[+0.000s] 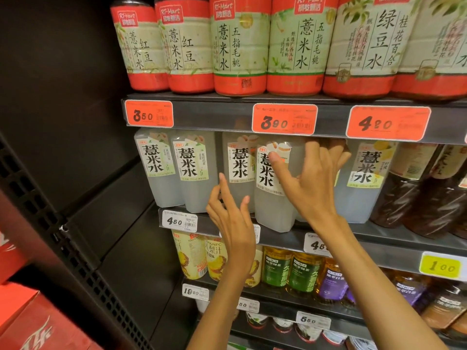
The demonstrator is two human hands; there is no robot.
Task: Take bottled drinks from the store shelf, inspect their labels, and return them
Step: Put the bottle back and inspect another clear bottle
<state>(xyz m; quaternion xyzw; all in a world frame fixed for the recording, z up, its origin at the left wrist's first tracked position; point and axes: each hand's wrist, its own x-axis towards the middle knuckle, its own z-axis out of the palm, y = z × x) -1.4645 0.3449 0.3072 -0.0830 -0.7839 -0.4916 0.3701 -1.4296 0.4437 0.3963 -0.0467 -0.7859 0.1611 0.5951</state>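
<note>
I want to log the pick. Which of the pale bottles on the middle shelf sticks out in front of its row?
The fourth pale bottle from the left, gripped by the right hand. Its base overhangs the shelf edge; the others stand farther back.

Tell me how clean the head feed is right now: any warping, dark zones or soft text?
Head view: wide-angle warping bows the shelf rail and the red-label bottles; the left cabinet wall is dark; big label print reads sharply, but barcodes on the price tags are soft; the right hand covers part of the cloudy bottle.
</note>
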